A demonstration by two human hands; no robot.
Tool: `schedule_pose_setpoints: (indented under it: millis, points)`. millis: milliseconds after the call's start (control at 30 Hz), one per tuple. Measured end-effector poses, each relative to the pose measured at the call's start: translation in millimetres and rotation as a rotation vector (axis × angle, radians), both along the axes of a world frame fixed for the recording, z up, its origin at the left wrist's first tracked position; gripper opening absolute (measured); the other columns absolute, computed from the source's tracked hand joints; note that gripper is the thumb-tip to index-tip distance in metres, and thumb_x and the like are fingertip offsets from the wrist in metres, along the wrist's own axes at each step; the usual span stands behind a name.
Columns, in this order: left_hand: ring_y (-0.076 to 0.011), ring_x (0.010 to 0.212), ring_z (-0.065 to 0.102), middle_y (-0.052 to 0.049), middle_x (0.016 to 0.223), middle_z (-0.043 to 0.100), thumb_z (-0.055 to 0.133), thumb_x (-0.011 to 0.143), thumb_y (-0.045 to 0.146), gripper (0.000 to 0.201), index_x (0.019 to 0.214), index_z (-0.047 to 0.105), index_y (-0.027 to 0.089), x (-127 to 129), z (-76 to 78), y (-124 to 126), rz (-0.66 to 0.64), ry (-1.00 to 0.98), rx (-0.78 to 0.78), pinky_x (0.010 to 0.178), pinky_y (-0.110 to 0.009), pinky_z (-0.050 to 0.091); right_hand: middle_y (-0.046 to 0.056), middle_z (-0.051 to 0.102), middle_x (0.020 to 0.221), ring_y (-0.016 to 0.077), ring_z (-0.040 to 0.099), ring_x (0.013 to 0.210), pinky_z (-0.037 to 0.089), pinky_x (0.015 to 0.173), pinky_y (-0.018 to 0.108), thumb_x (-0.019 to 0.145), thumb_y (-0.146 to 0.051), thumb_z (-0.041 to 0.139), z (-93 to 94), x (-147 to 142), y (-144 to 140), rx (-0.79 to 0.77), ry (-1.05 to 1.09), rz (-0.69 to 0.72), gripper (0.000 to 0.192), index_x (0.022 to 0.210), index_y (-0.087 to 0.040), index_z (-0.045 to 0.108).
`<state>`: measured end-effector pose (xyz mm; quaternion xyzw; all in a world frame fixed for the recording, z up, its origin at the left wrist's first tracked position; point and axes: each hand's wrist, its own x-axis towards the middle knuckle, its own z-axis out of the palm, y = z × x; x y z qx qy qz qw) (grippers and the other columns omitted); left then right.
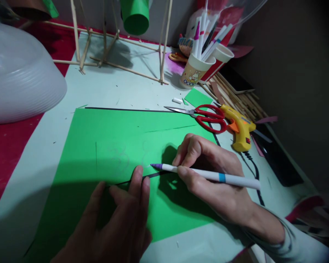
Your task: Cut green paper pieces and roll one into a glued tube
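My right hand grips a white marker with a purple tip and a blue band. Its tip points left and meets, or nearly meets, the green paper beside faint curved outlines. Fingers spread, my left hand presses on the green sheet just below those outlines. A dark line or edge crosses the sheet at my left fingertips. Red-handled scissors lie across the sheet's far right corner, their blades pointing left.
A yellow glue gun and its cord lie right of the scissors. Behind stand a paper cup of markers and a wooden stick frame. A translucent bowl sits at left; a black phone-like slab at right.
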<state>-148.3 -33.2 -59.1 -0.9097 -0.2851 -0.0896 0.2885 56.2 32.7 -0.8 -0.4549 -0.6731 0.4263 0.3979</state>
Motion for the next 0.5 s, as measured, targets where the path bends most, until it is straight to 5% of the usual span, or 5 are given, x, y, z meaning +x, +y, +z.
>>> schedule_pose_setpoints:
  millis: [167, 333, 500]
  points:
    - [-0.026, 0.103, 0.066, -0.019, 0.117, 0.069, 0.046, 0.091, 0.028, 0.036, 0.111, 0.068, 0.007, 3.0, 4.3, 0.0, 0.055, -0.126, -0.109, 0.107, -0.049, 0.042, 0.0, 0.06, 0.069, 0.0135, 0.053, 0.061, 0.042, 0.051, 0.027, 0.073, -0.008, 0.059, -1.1, 2.6, -0.1, -0.002, 0.009, -0.033, 0.017, 0.064, -0.021, 0.051]
    - [-0.0227, 0.099, 0.067, -0.013, 0.113, 0.071, 0.043, 0.094, 0.035, 0.039, 0.113, 0.069, 0.014, 4.4, -0.4, -0.2, 0.042, -0.119, -0.082, 0.11, -0.048, 0.039, 0.0, 0.061, 0.072, 0.0133, 0.053, 0.063, 0.041, 0.053, 0.027, 0.077, -0.011, 0.062, -5.8, 6.6, 1.6, 0.002, 0.065, -0.112, 0.016, 0.068, -0.021, 0.053]
    - [-0.0245, 0.104, 0.064, -0.018, 0.116, 0.069, 0.044, 0.093, 0.028, 0.038, 0.113, 0.067, 0.006, 4.7, -1.7, 0.5, 0.05, -0.202, -0.111, 0.118, -0.048, 0.025, -0.001, 0.063, 0.076, 0.0125, 0.054, 0.066, 0.043, 0.057, 0.026, 0.083, -0.014, 0.065, -8.7, 3.9, 4.9, -0.043, 0.127, -0.169, 0.015, 0.073, -0.02, 0.055]
